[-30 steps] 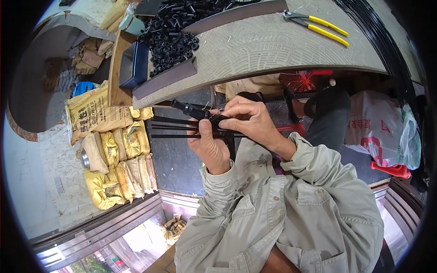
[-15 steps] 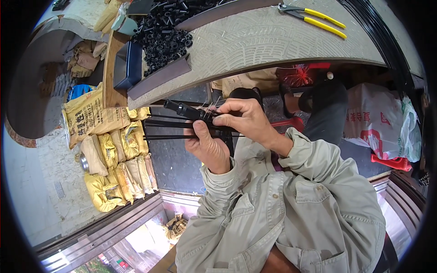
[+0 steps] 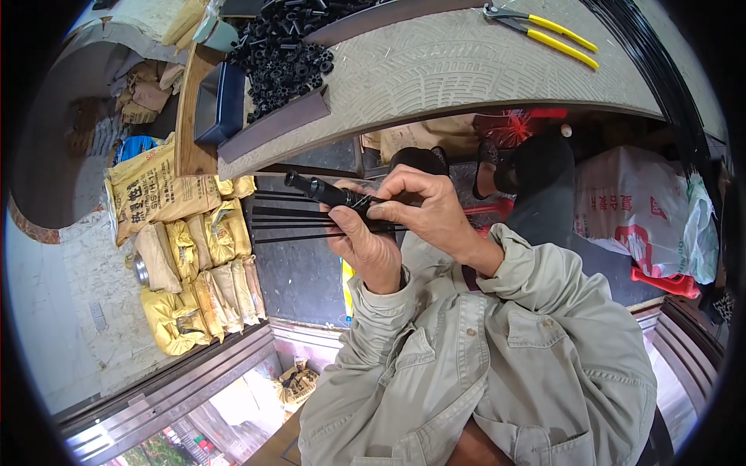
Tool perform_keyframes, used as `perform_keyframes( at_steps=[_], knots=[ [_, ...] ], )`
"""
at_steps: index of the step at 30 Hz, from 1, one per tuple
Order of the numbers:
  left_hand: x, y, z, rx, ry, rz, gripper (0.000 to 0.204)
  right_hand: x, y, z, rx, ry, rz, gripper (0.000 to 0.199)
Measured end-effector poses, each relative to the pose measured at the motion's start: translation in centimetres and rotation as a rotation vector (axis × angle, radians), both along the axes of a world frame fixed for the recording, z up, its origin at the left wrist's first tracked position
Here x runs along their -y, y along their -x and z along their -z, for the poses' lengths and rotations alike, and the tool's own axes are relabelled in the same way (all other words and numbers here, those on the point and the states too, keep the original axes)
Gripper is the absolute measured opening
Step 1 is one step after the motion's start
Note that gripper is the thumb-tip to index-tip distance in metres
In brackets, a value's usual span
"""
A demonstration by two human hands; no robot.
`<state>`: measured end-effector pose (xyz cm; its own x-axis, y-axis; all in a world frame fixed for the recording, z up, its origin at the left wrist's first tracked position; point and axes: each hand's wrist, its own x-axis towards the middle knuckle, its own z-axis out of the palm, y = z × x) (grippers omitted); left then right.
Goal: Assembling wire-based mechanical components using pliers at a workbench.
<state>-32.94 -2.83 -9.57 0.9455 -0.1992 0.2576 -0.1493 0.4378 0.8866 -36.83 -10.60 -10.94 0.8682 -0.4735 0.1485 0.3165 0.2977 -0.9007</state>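
Observation:
My left hand (image 3: 367, 252) is closed round a black ribbed tube (image 3: 318, 189) and a bundle of thin black rods (image 3: 291, 220). The tube's end points up and to the left, and the rods stick out leftward past my palm. My right hand (image 3: 426, 203) meets it from the right, with thumb and index finger pinched at the tube's lower end where fine wire-like bits show. What exactly lies between those fingertips is too small to make out. Part of the rods passes behind both hands.
Beyond my hands runs a grey worktable (image 3: 435, 74) with yellow-handled nippers (image 3: 544, 35), a heap of small black fittings (image 3: 287, 66) and long black rods (image 3: 649, 58). A blue bin (image 3: 220, 105) stands at its left end. Yellow sacks (image 3: 167, 186) lie left; a white bag (image 3: 618, 206) stands right.
The tube and rods have shifted slightly right and down, and the rods are fanned a little differently. My right fingers still pinch at the tube's lower end.

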Motion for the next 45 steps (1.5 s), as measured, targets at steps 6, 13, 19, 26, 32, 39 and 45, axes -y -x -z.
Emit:
perform_keyframes(
  at_steps=[6,13,19,26,32,39,45],
  knots=[
    [-0.1,-0.7,1.1,0.059,0.038,0.026,0.036,0.1,0.0,0.3,-0.007,0.044,0.026,0.011],
    [0.0,-0.4,0.6,0.077,-0.069,0.023,0.047,0.4,0.0,0.1,-0.082,-0.098,-0.1,0.012],
    [0.4,0.3,0.7,0.025,-0.145,-0.047,0.057,-1.5,0.8,0.0,-0.028,0.261,0.184,0.018],
    [0.0,-0.4,0.8,0.225,-0.058,0.134,0.055,-0.8,0.6,1.2,0.075,-0.155,-0.143,0.041],
    [-0.1,-0.1,0.7,0.226,-0.07,0.142,0.053,0.3,0.4,0.9,-0.043,-0.259,-0.31,0.048],
    [0.2,0.3,0.6,0.312,-0.121,0.116,0.051,1.3,0.2,1.0,-0.066,-0.372,-0.361,0.05],
    [-0.2,-0.2,1.4,0.371,-0.013,0.253,0.047,1.5,-0.6,1.3,0.03,-0.485,-0.515,0.052]
  ],
)
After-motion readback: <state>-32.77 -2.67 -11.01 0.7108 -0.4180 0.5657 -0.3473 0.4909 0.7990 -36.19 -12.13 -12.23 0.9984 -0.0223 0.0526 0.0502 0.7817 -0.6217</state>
